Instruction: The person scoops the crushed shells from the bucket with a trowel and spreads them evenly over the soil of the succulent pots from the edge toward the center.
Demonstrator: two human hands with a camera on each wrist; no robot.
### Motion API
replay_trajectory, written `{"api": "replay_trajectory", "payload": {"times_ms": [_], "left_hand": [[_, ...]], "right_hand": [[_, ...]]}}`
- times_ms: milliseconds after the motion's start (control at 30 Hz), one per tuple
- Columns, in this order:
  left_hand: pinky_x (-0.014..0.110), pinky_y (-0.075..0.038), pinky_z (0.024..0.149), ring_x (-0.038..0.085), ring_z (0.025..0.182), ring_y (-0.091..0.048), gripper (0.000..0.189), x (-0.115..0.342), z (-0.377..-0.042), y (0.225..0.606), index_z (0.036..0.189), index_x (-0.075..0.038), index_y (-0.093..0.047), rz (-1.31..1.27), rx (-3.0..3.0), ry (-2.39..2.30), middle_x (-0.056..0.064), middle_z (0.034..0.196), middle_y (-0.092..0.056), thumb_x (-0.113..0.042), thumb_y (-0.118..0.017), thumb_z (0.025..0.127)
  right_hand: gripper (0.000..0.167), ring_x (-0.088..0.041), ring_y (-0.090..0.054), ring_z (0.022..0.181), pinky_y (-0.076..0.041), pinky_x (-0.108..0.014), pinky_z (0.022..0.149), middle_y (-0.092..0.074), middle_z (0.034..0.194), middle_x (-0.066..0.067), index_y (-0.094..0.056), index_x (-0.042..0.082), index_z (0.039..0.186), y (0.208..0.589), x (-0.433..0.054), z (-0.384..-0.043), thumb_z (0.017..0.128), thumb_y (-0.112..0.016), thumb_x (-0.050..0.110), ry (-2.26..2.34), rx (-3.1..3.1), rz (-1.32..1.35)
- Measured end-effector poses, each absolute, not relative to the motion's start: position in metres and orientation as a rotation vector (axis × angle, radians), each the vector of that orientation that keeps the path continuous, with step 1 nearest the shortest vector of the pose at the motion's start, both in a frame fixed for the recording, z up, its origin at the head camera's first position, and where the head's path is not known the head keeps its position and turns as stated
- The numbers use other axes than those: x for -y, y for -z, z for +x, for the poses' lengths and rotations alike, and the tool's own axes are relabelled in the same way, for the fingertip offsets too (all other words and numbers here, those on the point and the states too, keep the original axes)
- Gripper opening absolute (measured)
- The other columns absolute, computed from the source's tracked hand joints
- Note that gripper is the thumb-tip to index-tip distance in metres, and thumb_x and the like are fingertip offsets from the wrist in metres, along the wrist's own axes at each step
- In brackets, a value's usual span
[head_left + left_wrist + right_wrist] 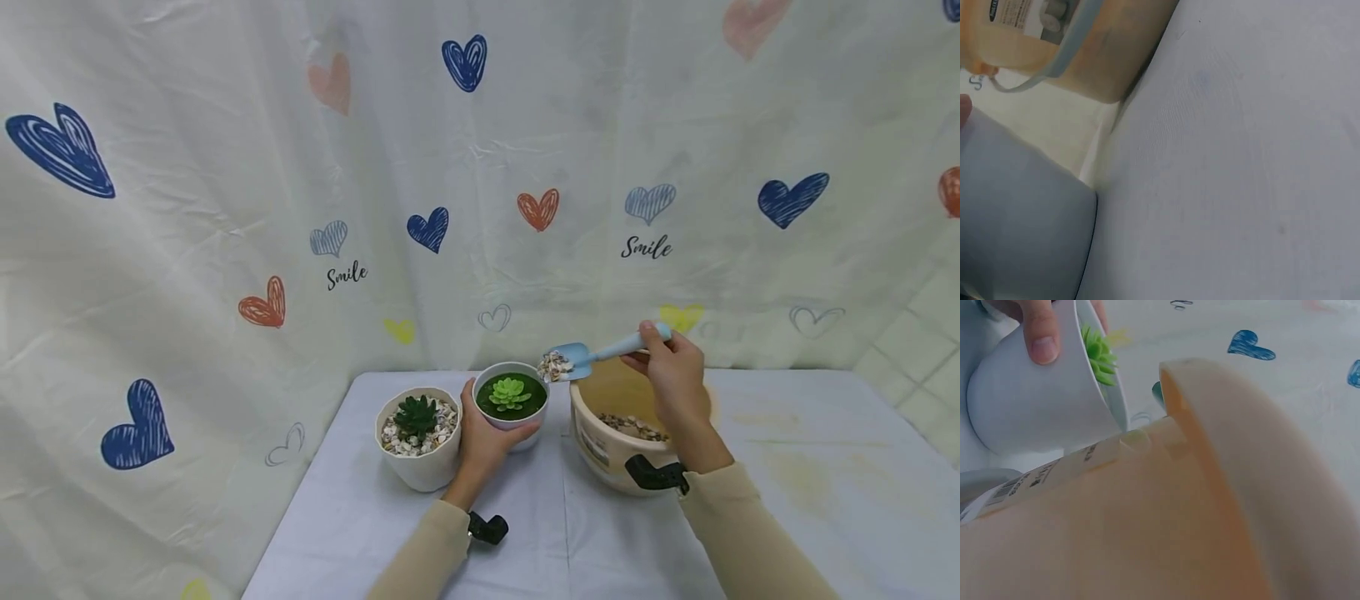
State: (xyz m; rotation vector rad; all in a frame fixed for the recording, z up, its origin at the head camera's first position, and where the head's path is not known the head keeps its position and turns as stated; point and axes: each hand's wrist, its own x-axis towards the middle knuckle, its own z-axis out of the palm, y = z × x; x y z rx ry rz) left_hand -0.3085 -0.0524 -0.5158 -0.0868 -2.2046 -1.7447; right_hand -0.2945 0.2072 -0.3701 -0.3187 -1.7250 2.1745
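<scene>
My left hand (482,437) grips the side of a white pot (1029,406) that stands on the table, thumb across its front. A bright green succulent (509,394) sits in dark green filling inside it. Between thumb and fingers, my right hand (677,379) pinches the light blue handle of a small garden trowel (581,358). Pale pebbles (555,367) lie on the trowel's blade, held just right of the pot's rim. Under the right hand stands a beige bucket (611,458) with more pebbles (632,427) at its bottom.
Left of the left hand, a second white pot (420,471) holds a dark green succulent (416,417) among pale pebbles. A white cloth covers the table (787,467). Behind it hangs a curtain (570,283) printed with hearts. The bucket carries a pale carrying handle (1075,37).
</scene>
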Motion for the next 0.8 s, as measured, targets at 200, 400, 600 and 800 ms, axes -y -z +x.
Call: {"api": "replay_trajectory", "payload": {"times_ms": [200, 400, 600, 800], "left_hand": [[0.047, -0.037, 0.116, 0.019, 0.138, -0.048, 0.13, 0.064, -0.309, 0.517, 0.158, -0.031, -0.025, -0.176, 2.234, 1.801, -0.002, 0.15, -0.048, -0.04, -0.103, 0.054], [0.048, -0.039, 0.114, 0.021, 0.136, -0.049, 0.126, 0.071, -0.307, 0.516, 0.156, -0.032, -0.027, -0.251, 2.23, 1.832, 0.002, 0.149, -0.05, -0.036, -0.103, 0.055], [0.05, -0.036, 0.115, 0.022, 0.139, -0.044, 0.123, 0.076, -0.308, 0.519, 0.158, -0.025, -0.027, -0.292, 2.253, 1.853, 0.005, 0.153, -0.043, -0.032, -0.101, 0.06], [0.051, -0.034, 0.115, 0.024, 0.142, -0.041, 0.126, 0.078, -0.308, 0.519, 0.159, -0.036, -0.018, -0.269, 2.312, 1.831, 0.005, 0.156, -0.039, -0.035, -0.099, 0.063]], "right_hand": [[0.035, -0.008, -0.072, 0.077, -0.06, -0.023, 0.075, -0.059, 0.095, -0.003, -0.062, 0.004, 0.107, 0.369, -0.199, -0.293, 0.099, -0.064, 0.039, -2.11, 1.771, -0.251], [0.037, -0.009, -0.072, 0.077, -0.06, -0.022, 0.074, -0.059, 0.095, -0.003, -0.061, 0.004, 0.106, 0.373, -0.196, -0.294, 0.099, -0.064, 0.041, -2.077, 1.783, -0.239], [0.036, -0.008, -0.072, 0.078, -0.06, -0.021, 0.073, -0.061, 0.094, -0.001, -0.061, 0.005, 0.103, 0.376, -0.194, -0.295, 0.099, -0.064, 0.04, -2.027, 1.798, -0.201], [0.035, -0.008, -0.072, 0.077, -0.06, -0.022, 0.073, -0.063, 0.091, -0.001, -0.062, 0.004, 0.101, 0.376, -0.192, -0.294, 0.098, -0.065, 0.039, -1.989, 1.786, -0.18]]}}
